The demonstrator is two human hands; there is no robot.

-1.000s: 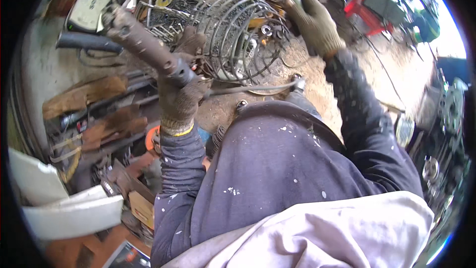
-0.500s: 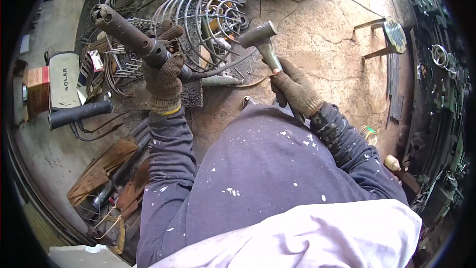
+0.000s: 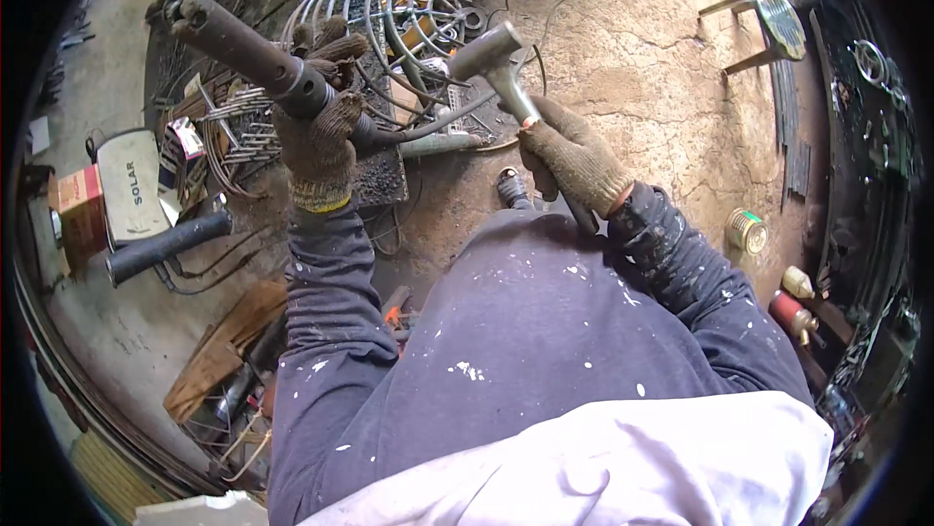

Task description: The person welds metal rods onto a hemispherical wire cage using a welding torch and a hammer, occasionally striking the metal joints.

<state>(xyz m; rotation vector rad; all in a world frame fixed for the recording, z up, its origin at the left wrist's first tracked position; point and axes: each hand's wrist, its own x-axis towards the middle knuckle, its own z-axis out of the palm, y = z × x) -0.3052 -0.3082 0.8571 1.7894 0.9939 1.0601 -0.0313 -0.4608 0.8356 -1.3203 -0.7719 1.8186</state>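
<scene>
- Brown, rust-dark metal tube (image 3: 238, 44): held up left of centre. Long axis runs from its ragged far-left end to near right, into the left hand (image 3: 321, 142).
- Left hand: gloved, fingers wrapped round the tube at its dark collar; some fingertips show past it on the far side.
- Right hand (image 3: 574, 151): gloved, clenched on the handle of a hammer (image 3: 486, 51).
- Key relation: hammer head lies right of the collar and apart from it; head slants far right to near left, one face toward the left hand, which is nearer the tube. Height difference between the two cannot be judged.
- Wire cage (image 3: 393, 12): far side, beyond the gap between tube and hammer.
- Hidden: part of the collar, under the left glove; most of the handle, inside the right.
- Unclear: whether the grey hose (image 3: 438, 122) joins the tube's near end.
</scene>
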